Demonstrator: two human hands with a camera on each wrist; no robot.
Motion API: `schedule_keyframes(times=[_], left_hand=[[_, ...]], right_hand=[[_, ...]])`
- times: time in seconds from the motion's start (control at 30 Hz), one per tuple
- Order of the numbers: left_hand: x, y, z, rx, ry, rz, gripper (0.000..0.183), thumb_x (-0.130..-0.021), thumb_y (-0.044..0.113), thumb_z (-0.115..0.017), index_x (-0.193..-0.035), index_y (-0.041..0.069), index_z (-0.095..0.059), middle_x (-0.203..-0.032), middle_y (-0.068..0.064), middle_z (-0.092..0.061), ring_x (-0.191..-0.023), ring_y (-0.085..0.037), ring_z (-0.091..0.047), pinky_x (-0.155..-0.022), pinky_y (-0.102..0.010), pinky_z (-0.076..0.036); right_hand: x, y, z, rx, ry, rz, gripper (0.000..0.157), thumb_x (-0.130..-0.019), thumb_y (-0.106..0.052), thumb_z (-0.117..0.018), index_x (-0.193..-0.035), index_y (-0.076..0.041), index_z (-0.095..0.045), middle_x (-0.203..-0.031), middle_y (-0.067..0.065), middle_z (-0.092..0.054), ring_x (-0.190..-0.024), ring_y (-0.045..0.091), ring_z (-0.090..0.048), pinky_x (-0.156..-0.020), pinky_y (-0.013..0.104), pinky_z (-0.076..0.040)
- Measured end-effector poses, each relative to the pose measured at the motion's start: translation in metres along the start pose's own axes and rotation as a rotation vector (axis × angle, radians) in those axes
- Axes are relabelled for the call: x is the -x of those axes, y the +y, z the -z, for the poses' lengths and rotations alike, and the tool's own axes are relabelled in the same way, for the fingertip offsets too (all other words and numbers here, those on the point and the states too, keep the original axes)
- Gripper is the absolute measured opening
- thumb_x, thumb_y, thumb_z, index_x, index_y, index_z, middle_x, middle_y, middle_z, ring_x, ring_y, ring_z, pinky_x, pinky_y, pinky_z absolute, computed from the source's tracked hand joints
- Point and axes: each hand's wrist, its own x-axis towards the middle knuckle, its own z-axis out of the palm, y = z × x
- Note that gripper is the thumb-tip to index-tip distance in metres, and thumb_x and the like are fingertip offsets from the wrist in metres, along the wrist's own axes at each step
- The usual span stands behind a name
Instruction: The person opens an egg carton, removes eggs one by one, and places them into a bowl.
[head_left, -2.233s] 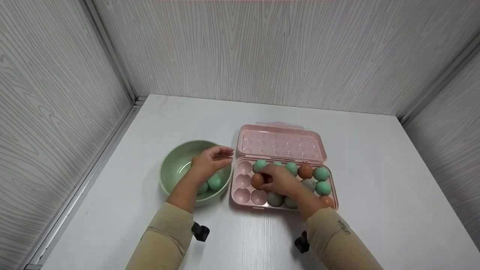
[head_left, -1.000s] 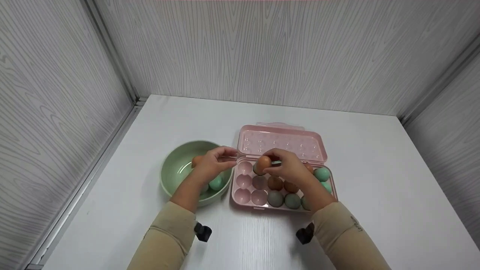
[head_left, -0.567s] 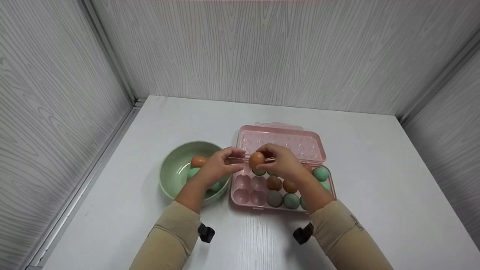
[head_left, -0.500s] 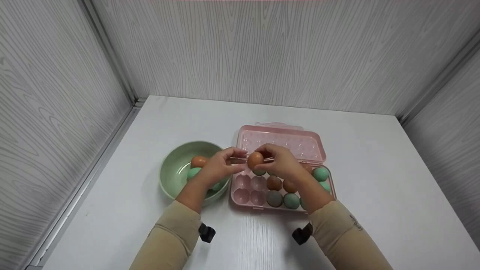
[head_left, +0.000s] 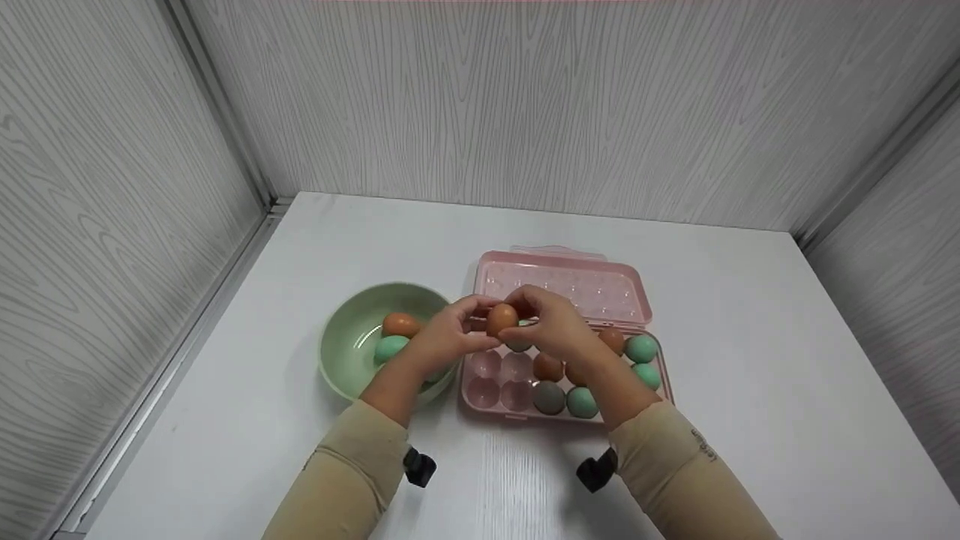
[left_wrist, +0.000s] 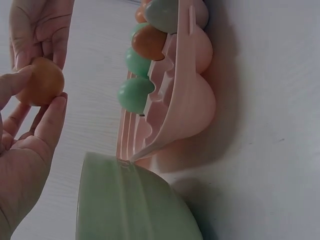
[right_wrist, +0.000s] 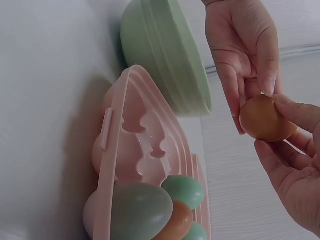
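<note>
A brown egg (head_left: 502, 321) is held in the air above the left back part of a pink egg carton (head_left: 517, 415). My left hand (head_left: 451, 330) has its fingertips and thumb at the egg's left side. From the other side my right hand (head_left: 553, 322) pinches the same egg between thumb and fingers. Both wrist views show the two hands meeting at the egg, and parts of its shell are covered by fingers. Brown, green and grey-green eggs sit in the carton's cups, while cups at its left end show pink bottoms.
A light green bowl (head_left: 337, 337) stands left of the carton, under my left forearm. Inside it lie a brown egg (head_left: 400, 324) and a green egg (head_left: 391, 348), partly beside the arm. The carton's lid (head_left: 585, 289) lies folded back behind. Panelled walls enclose the white table (head_left: 750, 360).
My right hand has lifted the brown egg out of the carton and moved it left and back. My left hand has shifted right from over the bowl and now meets the egg.
</note>
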Motion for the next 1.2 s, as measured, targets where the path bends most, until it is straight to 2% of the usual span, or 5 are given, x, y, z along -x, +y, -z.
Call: schedule_keyframes(times=[0.17, 0.23, 0.67, 0.97, 1.2], left_hand=[[-0.003, 0.000, -0.001, -0.020, 0.024, 0.024, 0.050, -0.080, 0.020, -0.071, -0.125, 0.020, -0.050, -0.121, -0.001, -0.051, -0.112, -0.020, -0.050, -0.091, -0.032, -0.046], [-0.007, -0.007, -0.001, -0.030, 0.039, 0.017, 0.049, -0.079, 0.023, -0.072, -0.123, 0.023, -0.051, -0.120, 0.001, -0.052, -0.111, -0.018, -0.051, -0.090, -0.031, -0.046], [-0.007, -0.002, -0.001, -0.035, 0.103, 0.013, 0.045, -0.077, 0.028, -0.074, -0.117, 0.022, -0.055, -0.114, 0.001, -0.055, -0.106, -0.017, -0.054, -0.087, -0.029, -0.048], [-0.006, -0.008, 0.010, -0.114, 0.171, 0.035, 0.045, -0.076, 0.021, -0.075, -0.117, 0.018, -0.057, -0.111, -0.001, -0.058, -0.104, -0.018, -0.056, -0.088, -0.032, -0.046], [-0.004, -0.013, 0.020, -0.112, 0.231, 0.070, 0.045, -0.075, 0.016, -0.076, -0.116, 0.015, -0.057, -0.111, -0.003, -0.059, -0.104, -0.019, -0.056, -0.089, -0.031, -0.046]], right_hand=[[-0.002, -0.002, 0.000, 0.024, 0.010, 0.011, 0.035, -0.072, -0.032, -0.078, -0.101, -0.027, -0.060, -0.100, -0.008, -0.060, -0.097, 0.013, -0.055, -0.087, 0.033, -0.047], [-0.002, -0.003, -0.001, 0.029, 0.011, 0.008, 0.034, -0.072, -0.032, -0.077, -0.101, -0.027, -0.060, -0.100, -0.008, -0.060, -0.097, 0.013, -0.055, -0.087, 0.033, -0.047], [-0.002, -0.006, -0.001, -0.008, 0.018, 0.031, 0.032, -0.079, -0.037, -0.070, -0.106, -0.026, -0.058, -0.103, -0.008, -0.060, -0.099, 0.012, -0.056, -0.089, 0.033, -0.046], [-0.001, -0.001, 0.008, -0.014, 0.036, 0.017, 0.024, -0.085, -0.033, -0.064, -0.106, -0.021, -0.060, -0.099, -0.004, -0.061, -0.093, 0.016, -0.055, -0.086, 0.033, -0.047], [-0.002, 0.006, 0.015, -0.028, 0.047, 0.051, 0.020, -0.087, -0.029, -0.062, -0.104, -0.019, -0.061, -0.097, -0.001, -0.061, -0.090, 0.017, -0.055, -0.083, 0.031, -0.047]])
